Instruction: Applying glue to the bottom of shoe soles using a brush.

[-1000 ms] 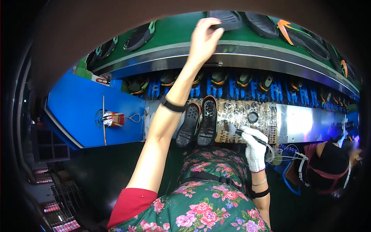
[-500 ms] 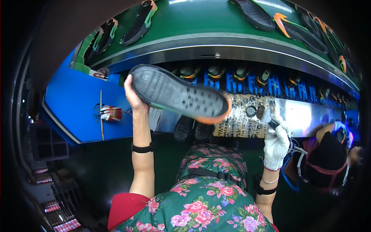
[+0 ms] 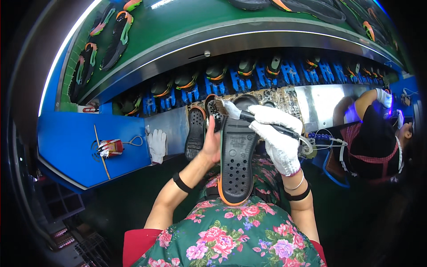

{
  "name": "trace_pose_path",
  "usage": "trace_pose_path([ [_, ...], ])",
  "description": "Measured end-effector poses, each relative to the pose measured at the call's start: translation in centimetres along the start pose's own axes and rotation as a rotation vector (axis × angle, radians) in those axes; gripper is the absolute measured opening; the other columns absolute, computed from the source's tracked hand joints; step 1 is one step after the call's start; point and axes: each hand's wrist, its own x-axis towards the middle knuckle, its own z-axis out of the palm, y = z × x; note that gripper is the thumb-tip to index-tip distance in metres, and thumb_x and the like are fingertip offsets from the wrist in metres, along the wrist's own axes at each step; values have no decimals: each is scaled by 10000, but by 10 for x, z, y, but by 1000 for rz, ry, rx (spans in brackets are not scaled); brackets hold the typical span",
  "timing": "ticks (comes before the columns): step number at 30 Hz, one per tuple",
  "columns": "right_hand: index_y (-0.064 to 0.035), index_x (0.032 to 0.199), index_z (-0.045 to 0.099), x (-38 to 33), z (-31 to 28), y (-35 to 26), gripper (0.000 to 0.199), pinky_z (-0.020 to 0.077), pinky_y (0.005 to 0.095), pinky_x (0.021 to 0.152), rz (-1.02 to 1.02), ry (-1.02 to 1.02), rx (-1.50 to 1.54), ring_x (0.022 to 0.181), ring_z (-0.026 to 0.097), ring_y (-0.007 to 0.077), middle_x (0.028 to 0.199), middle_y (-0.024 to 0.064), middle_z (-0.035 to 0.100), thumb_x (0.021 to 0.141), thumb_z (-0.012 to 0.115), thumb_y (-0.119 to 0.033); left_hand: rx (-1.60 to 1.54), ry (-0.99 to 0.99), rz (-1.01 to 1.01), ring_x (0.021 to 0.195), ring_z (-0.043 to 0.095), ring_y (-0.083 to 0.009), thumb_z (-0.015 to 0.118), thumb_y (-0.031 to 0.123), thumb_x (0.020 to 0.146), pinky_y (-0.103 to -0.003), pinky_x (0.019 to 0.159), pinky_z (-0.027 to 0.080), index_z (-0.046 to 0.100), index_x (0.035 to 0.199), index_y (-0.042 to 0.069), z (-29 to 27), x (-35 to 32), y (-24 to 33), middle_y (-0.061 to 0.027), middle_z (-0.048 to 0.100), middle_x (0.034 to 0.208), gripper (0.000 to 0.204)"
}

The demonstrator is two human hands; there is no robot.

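Note:
My bare left hand [image 3: 212, 144] grips a black shoe sole [image 3: 237, 167] with an orange rim at one end. Its perforated end points toward my body, and my fingers are mostly hidden behind it. In my white-gloved right hand [image 3: 280, 138] is a black-handled brush [image 3: 242, 115] with a pale ferrule and brown bristles. The bristles sit above the far end of the held sole, near its left edge; I cannot tell if they touch anything. Just left of my left hand lies another dark sole [image 3: 195, 129], with one more sole [image 3: 212, 104] beside it.
A green conveyor [image 3: 178, 26] carrying several soles runs across the back. Below it, shoes sit on blue racks [image 3: 242, 82]. A white glove [image 3: 157, 146] lies at left, near a red packet [image 3: 111, 148] on a blue panel. A co-worker [image 3: 371, 138] works at right, past a steel plate [image 3: 318, 104].
The held sole has swung from crosswise at upper left to lengthwise before my body. My right hand has brought the brush leftward over it. The view has shifted too.

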Motion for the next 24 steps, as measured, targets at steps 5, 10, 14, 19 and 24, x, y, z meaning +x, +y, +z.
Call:
trace_pose_path([
  [5,34,1046,798,-3,-10,-8,218,587,299,802,12,42,-132,900,736,160,1045,130,792,829,787,51,-210,-318,-91,1294,613,-439,160,1013,802,-586,1116,471,365,1609,68,17,-5,-31,-306,485,1535,1260],
  [10,39,1014,795,7,-7,-13,192,590,326,790,-283,-5,-333,873,737,189,1016,139,792,830,768,83,-249,-43,13,1078,701,-399,139,1023,790,-571,997,549,471,1520,52,71,-1,-4,-246,658,1289,1260],
  [14,7,1015,796,25,-1,-14,225,583,329,754,-552,-11,-531,853,735,203,1005,137,790,803,781,79,-513,-139,116,1052,708,-388,194,1023,792,-556,996,552,510,1490,69,80,8,-4,-203,683,1275,1223],
  [19,-32,1087,798,30,0,-20,310,575,390,907,-624,-38,-815,1033,748,313,1110,159,780,788,758,38,40,165,263,1345,562,-290,257,951,879,-492,1139,455,433,1576,137,74,16,-21,-93,554,1515,1086],
  [24,-74,1164,765,5,0,5,349,563,473,965,-616,-229,-995,1100,721,339,1199,143,744,816,744,-84,230,202,271,1383,543,-283,201,957,874,-464,1159,452,368,1604,100,75,21,-27,-118,527,1537,1139],
])
